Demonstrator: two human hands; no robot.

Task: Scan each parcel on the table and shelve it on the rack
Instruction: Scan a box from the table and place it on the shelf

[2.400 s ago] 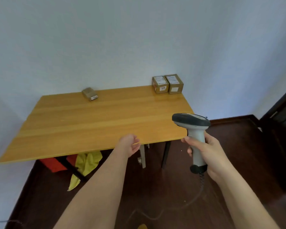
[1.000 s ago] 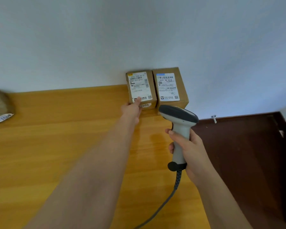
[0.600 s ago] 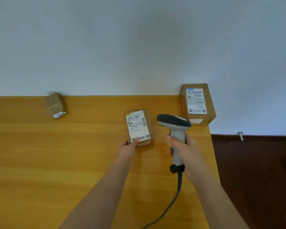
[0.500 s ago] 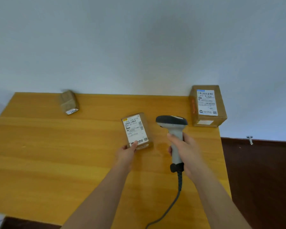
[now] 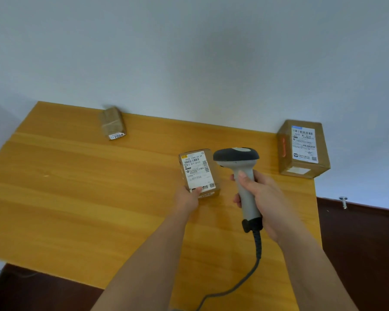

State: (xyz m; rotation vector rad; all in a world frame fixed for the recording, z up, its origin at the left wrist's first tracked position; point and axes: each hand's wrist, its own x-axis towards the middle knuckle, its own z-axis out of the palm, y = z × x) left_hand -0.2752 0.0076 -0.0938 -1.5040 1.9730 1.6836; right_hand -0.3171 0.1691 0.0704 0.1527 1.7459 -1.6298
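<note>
Our left hand [image 5: 187,197] pinches the near end of the labelled parcel [image 5: 199,172] toward the worktop's [image 5: 76,198] right edge, long axis running away from us, while our right hand [image 5: 263,196] grips the scanner [image 5: 240,169] just beside it, its head level with the label.
</note>
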